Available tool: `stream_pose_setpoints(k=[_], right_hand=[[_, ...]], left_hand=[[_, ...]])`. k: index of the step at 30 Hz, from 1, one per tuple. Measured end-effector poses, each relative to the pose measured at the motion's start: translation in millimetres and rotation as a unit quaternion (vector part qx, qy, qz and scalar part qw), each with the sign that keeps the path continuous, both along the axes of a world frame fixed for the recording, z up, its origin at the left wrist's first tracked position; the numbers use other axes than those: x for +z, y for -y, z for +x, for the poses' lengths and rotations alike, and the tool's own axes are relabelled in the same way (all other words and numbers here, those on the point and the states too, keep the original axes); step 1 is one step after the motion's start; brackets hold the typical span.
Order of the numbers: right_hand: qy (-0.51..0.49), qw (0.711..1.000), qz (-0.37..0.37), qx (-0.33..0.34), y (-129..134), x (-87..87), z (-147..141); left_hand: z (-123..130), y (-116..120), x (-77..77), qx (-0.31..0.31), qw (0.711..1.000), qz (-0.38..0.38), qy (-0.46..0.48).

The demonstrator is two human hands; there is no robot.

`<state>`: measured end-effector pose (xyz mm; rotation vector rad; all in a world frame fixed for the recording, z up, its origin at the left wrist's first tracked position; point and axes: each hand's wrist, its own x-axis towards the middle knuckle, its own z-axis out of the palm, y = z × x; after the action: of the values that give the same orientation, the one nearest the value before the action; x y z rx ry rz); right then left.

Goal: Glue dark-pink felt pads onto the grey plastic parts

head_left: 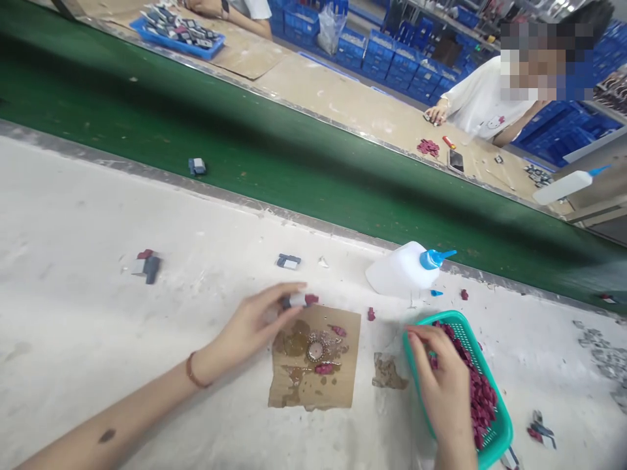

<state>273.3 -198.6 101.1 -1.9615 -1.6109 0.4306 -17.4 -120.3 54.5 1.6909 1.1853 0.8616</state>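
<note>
In my left hand (249, 326), between thumb and fingers, is a small grey-and-white plastic part (297, 300) with a maroon piece at its right end. It hovers over the top edge of a cardboard square (343, 395). Wet, glue-like patches, a round bottle-cap-like disc (316, 351) and two maroon pieces (324, 369) lie on that cardboard. My right hand (443, 382) is above the left side of a green basket (503, 438) of small maroon pieces (482, 398). Its fingers are bent together; whatever their tips may hold is too small to make out.
A white bottle (399, 271) with a blue nozzle lies near the green conveyor belt (294, 176). Grey-and-white parts (289, 262) rest on the table and belt. Across the belt, a co-worker (482, 98) sits by maroon pieces, and another person's arms are beside a blue tray (208, 51).
</note>
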Motion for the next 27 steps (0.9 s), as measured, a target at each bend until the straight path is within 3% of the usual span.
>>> stream_pose_setpoints(k=[2,4,9,13,17,22,24,27], right_hand=[[0.124,0.991,-0.038,-0.043,9,-3.7,33],[0.189,0.979,-0.073,-0.037,14,-12.6,55],[0.181,0.978,-0.104,-0.014,10,-34.5,70],[0.146,0.983,-0.095,-0.054,7,-33.9,70],[0.057,0.993,-0.05,-0.094,11,-21.0,62],[-0.069,0.986,0.021,-0.147,15,-12.4,24],[-0.118,0.984,0.027,-0.134,10,-13.5,3],[-0.154,0.987,0.008,-0.041,-3,-16.3,-30]], left_hand=[[-2,-28,2.9,0.035,0.999,0.005,-0.019],[0,-62,3.0,0.053,0.998,0.018,-0.032],[18,-147,-8.9,0.075,0.995,0.028,-0.053],[26,-180,-15.7,0.087,0.991,0.064,-0.082],[11,-158,-10.8,0.05,0.986,0.115,-0.105],[-21,-102,-8.0,-0.123,0.951,0.188,-0.213],[-29,-87,-10.9,-0.152,0.936,0.198,-0.248],[-34,-75,-15.2,-0.125,0.942,0.184,-0.249]])
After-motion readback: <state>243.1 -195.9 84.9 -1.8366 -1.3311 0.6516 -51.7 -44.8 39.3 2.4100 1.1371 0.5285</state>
